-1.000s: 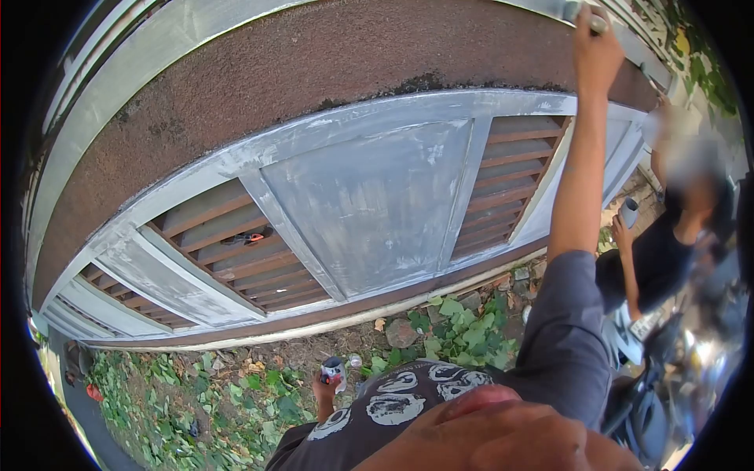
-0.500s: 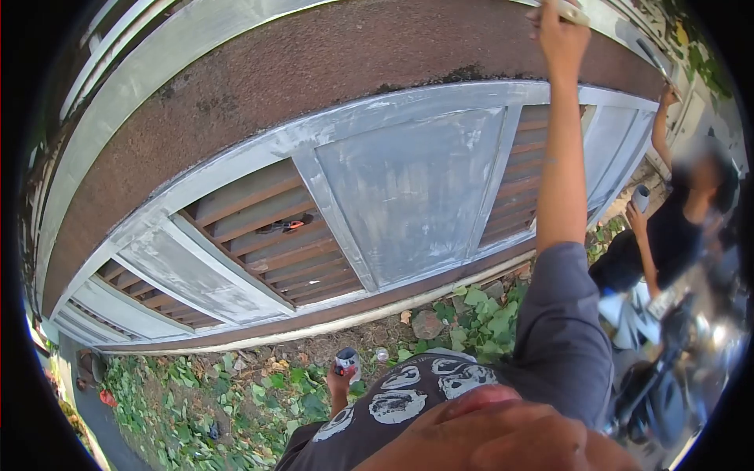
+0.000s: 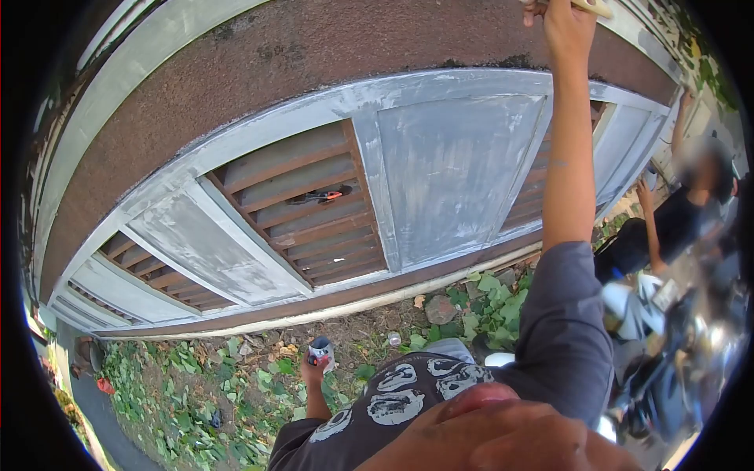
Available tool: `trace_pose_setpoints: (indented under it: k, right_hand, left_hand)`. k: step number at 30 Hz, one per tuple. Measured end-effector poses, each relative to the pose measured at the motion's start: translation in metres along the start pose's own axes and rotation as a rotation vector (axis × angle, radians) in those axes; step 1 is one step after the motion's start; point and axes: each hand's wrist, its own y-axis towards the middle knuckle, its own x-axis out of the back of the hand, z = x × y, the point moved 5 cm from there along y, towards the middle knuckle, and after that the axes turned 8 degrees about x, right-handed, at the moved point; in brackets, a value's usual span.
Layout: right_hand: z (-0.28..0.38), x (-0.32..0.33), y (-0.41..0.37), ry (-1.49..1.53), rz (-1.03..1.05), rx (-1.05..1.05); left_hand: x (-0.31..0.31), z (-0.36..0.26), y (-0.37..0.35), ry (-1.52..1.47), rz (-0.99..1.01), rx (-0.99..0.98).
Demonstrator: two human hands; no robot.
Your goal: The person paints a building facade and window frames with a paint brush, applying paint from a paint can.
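My right hand (image 3: 567, 23) is raised high against the top of the wall, closed around a pale brush handle (image 3: 594, 7) that runs out of frame. Down by my waist, my left hand (image 3: 313, 369) grips a small can (image 3: 320, 352) with a red and white label, held over the leafy ground. In front of me stands a fence (image 3: 330, 180) with grey-painted frames and panels and brown wooden slats, under a rough brown band (image 3: 259, 71).
Another person (image 3: 667, 220) in a dark top stands at the right by the fence, one arm raised. A motorbike (image 3: 675, 353) is at lower right. Green leaves, stones (image 3: 440, 308) and dirt cover the ground. A small tool (image 3: 322, 196) lies on a slat.
The view has swung left, so the fence panels sit further right in frame. My right hand stays raised at the top. My left hand with the can has shifted slightly left.
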Motion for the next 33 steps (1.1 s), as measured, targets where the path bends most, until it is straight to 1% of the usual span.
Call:
trace_pose_setpoints:
  k: [1,3,4,5,7,9,10,12,13,14,15,16,17,19,20,21,23,24,25,27,28,29,30,31,32,33]
  right_hand:
    - [-0.004,0.001,0.012,0.032,-0.018,0.026]
    - [-0.022,0.006,0.027,0.009,-0.010,0.006]
    - [-0.034,0.017,0.032,-0.083,-0.058,0.019]
    - [-0.042,0.028,0.033,-0.178,-0.103,0.027]
    - [-0.032,0.051,0.023,-0.300,-0.202,0.091]
    - [0.006,0.052,0.009,-0.580,-0.340,0.185]
    - [0.008,0.049,0.008,-0.561,-0.332,0.177]
    - [0.029,0.036,0.013,-0.842,-0.430,0.579]
    - [0.031,0.033,0.016,-0.808,-0.428,0.574]
    - [0.028,0.032,0.019,-0.742,-0.377,0.462]
    - [0.023,0.031,0.020,-0.674,-0.327,0.351]
    - [0.018,0.030,0.021,-0.681,-0.290,0.336]
    - [0.011,0.028,0.020,-0.650,-0.285,0.325]
    - [0.003,0.020,0.007,-0.730,-0.294,0.427]
    - [0.003,0.013,-0.003,-0.705,-0.262,0.338]
    - [-0.002,0.009,-0.005,-0.685,-0.254,0.335]
    - [-0.008,-0.007,-0.007,-0.740,-0.149,0.496]
    - [-0.005,-0.023,-0.008,-0.742,-0.086,0.491]
    - [-0.004,-0.036,-0.007,-0.727,-0.095,0.495]
    - [-0.007,-0.069,-0.014,-0.745,0.054,0.573]
    - [-0.007,-0.083,-0.017,-0.632,0.075,0.553]
    - [-0.005,-0.094,-0.025,-0.521,0.103,0.527]
    - [0.009,-0.104,-0.034,-0.525,0.110,0.512]
    - [0.023,-0.114,-0.037,-0.216,0.134,0.407]
    - [0.028,-0.117,-0.036,0.094,0.144,0.306]
    - [0.026,-0.112,-0.037,0.091,0.134,0.299]
  left_hand:
    - [0.009,0.002,0.011,-0.009,-0.016,0.002]
    - [0.016,0.026,0.033,-0.128,-0.089,0.070]
    - [0.029,0.005,0.025,-0.110,-0.137,0.094]
    - [0.030,-0.006,0.032,-0.121,-0.143,0.104]
    - [0.038,-0.002,0.032,-0.242,-0.072,0.088]
    - [0.040,0.013,0.044,-0.212,-0.114,0.006]
    - [0.048,-0.001,0.038,-0.123,-0.166,-0.032]
    - [0.050,-0.001,0.036,-0.301,-0.135,0.034]
    - [0.052,0.000,0.034,-0.375,-0.127,0.064]
    - [0.056,-0.003,0.028,-0.381,-0.156,0.077]
    - [0.061,-0.013,0.023,-0.299,-0.198,-0.010]
    - [0.064,-0.022,0.019,-0.213,-0.238,-0.094]
    - [0.064,-0.028,0.015,-0.213,-0.265,-0.074]
    - [0.066,-0.053,-0.013,-0.133,-0.376,-0.076]
    - [0.065,-0.072,-0.028,-0.180,-0.395,-0.068]
    - [0.061,-0.068,-0.033,-0.183,-0.409,-0.053]
    - [0.049,-0.066,-0.050,-0.305,-0.414,0.019]
    - [0.045,-0.072,-0.060,-0.231,-0.449,0.007]
    - [0.040,-0.074,-0.063,-0.236,-0.465,0.006]
    - [0.023,-0.053,-0.066,-0.128,-0.460,-0.076]
    - [0.021,-0.074,-0.078,-0.126,-0.446,-0.024]
    - [0.016,-0.085,-0.082,-0.118,-0.441,-0.018]
    - [0.010,-0.089,-0.084,-0.201,-0.398,0.033]
    - [0.005,-0.091,-0.089,-0.282,-0.360,0.079]
    - [0.000,-0.099,-0.093,-0.277,-0.375,0.058]
    - [-0.002,-0.101,-0.095,-0.266,-0.376,0.054]
